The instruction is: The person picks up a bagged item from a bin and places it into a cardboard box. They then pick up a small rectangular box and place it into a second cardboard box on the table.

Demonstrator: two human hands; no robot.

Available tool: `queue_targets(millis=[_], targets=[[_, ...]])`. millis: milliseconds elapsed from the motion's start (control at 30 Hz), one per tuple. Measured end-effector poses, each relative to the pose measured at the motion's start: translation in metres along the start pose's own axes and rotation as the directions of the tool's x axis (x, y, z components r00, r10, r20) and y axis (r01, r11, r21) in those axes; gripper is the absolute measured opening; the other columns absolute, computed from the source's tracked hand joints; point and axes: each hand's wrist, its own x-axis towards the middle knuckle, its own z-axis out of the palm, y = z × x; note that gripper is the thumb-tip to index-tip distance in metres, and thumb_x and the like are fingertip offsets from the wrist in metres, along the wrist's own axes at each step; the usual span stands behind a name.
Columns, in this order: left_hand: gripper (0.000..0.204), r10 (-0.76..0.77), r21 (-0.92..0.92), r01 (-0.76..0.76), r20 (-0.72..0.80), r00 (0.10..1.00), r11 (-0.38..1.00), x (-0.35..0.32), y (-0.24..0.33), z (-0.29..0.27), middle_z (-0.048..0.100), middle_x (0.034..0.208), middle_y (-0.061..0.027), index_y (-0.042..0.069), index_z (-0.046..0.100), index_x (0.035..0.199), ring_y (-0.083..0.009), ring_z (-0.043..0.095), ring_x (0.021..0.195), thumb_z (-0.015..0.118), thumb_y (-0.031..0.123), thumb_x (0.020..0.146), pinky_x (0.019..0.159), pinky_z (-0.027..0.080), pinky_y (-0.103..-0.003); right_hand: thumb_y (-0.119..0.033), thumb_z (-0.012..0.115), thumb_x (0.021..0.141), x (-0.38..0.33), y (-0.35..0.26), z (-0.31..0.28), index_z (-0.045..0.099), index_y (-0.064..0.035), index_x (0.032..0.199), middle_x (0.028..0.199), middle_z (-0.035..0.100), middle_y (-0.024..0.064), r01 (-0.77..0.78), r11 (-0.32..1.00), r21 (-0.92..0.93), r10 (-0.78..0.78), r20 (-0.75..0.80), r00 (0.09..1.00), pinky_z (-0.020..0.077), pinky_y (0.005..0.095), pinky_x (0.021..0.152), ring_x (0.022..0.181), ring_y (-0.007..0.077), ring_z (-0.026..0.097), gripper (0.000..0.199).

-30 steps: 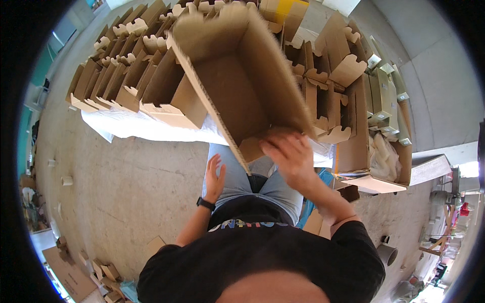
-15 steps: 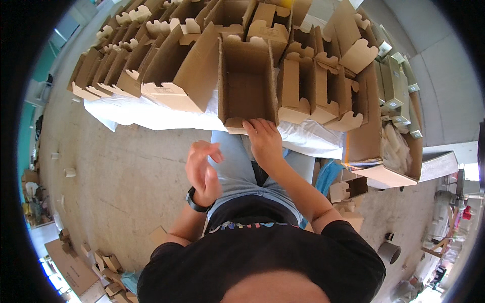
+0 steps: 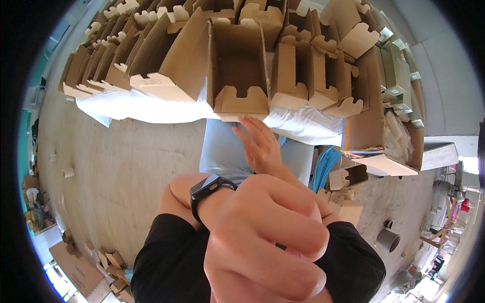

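My left hand [image 3: 262, 237], with a black watch [image 3: 208, 188] on its wrist, is raised close to the camera. Its fingers are curled into a loose fist and I see nothing in them. My right hand [image 3: 261, 149] has its fingers stretched out and holds nothing. Its fingertips are at the lower front edge of an open brown cardboard box [image 3: 241, 104]; whether they touch it I cannot tell. That box stands open side up in front of my lap, its notched near flap showing and its inside visible.
Rows of similar notched cardboard boxes [image 3: 156, 83] stand left and right of it on white sheeting [image 3: 141, 108]. At the right is a larger carton [image 3: 364, 126] with clear plastic beside greenish boxes [image 3: 396, 70]. Small boxes [image 3: 348, 177] and a grey bin [image 3: 389, 240] are lower right.
My left hand has risen from beside my lap toward the camera, its fingers curling. My right hand has come off the box's near flap and moved slightly down.
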Motion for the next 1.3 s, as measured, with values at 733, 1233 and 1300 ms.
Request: queue_targets(millis=[733,1233,1300], targets=[[0.023,0.237,0.110,-0.213,-0.295,0.926,0.971,-0.010,-0.053,-0.034,0.047,0.059,0.0006,0.012,0.058,0.106,-0.0112,0.043,0.046,0.046,0.030,0.098,0.040,0.041,-0.024,0.007,0.060,0.079,0.010,0.003,-0.069,0.067,-0.0042,0.106,0.088,0.066,0.0115,-0.154,0.948,0.280,0.179,-0.064,0.982,0.0522,0.0344,0.071,0.080,0.0275,0.065,0.030],[0.021,0.150,-0.209,-0.116,0.157,0.976,0.971,0.038,-0.013,0.000,0.047,0.055,0.0016,0.025,0.057,0.102,-0.0102,0.036,0.040,0.050,0.013,0.087,0.038,0.026,-0.024,-0.017,0.049,0.095,0.121,-0.087,-0.226,0.061,-0.0141,0.081,0.068,0.051,-0.0009,0.516,0.538,0.666,-0.286,-0.432,0.855,0.0336,0.0284,0.051,0.054,0.0136,0.042,0.018],[0.028,0.187,-0.208,-0.155,0.146,0.971,0.966,0.039,-0.012,0.000,0.046,0.056,0.0022,0.029,0.055,0.109,-0.0097,0.036,0.041,0.049,0.013,0.086,0.039,0.027,-0.024,-0.015,0.049,0.094,0.121,-0.087,-0.229,0.061,-0.0144,0.081,0.067,0.050,-0.0016,0.572,0.480,0.665,-0.285,-0.498,0.819,0.0328,0.0274,0.051,0.053,0.0127,0.041,0.017]])
